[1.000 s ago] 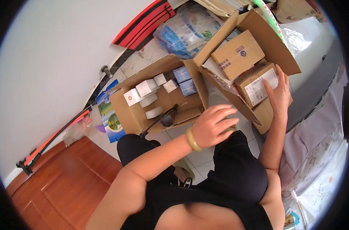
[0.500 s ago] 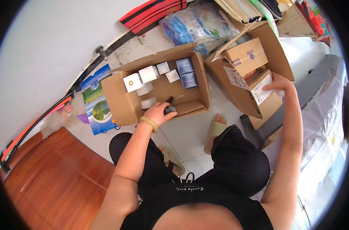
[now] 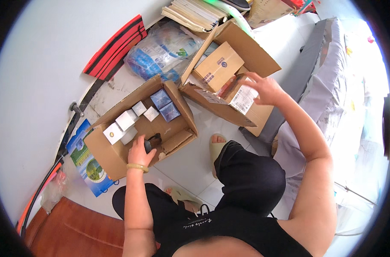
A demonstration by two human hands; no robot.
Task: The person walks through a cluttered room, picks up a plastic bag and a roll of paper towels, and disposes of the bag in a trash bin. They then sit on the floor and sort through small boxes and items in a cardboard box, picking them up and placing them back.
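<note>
My left hand (image 3: 140, 153), a pale bangle at its wrist, reaches over the near side of an open cardboard box (image 3: 184, 109). Its fingers are round a small dark object (image 3: 152, 142) whose kind I cannot make out. Several small white boxes (image 3: 125, 120) and two blue boxes (image 3: 161, 99) stand in that carton. Over a second open carton (image 3: 205, 99) at the right, my right hand (image 3: 265, 89) is open, fingers spread beside a brown piece with a white label (image 3: 244, 100). A sealed brown box (image 3: 220, 65) lies tilted inside this carton.
A plastic-wrapped blue and white pack (image 3: 160, 53) lies behind the cartons, near a stack of papers (image 3: 193, 15). At left are a blue and green printed bag (image 3: 90, 160) and a doorstop (image 3: 76, 108). A grey covered edge (image 3: 295, 81) runs along the right.
The view has turned, shifting both cartons leftward. My right hand has loosened from the labelled piece, its fingers now spread. My left hand still holds the dark object inside the left carton.
</note>
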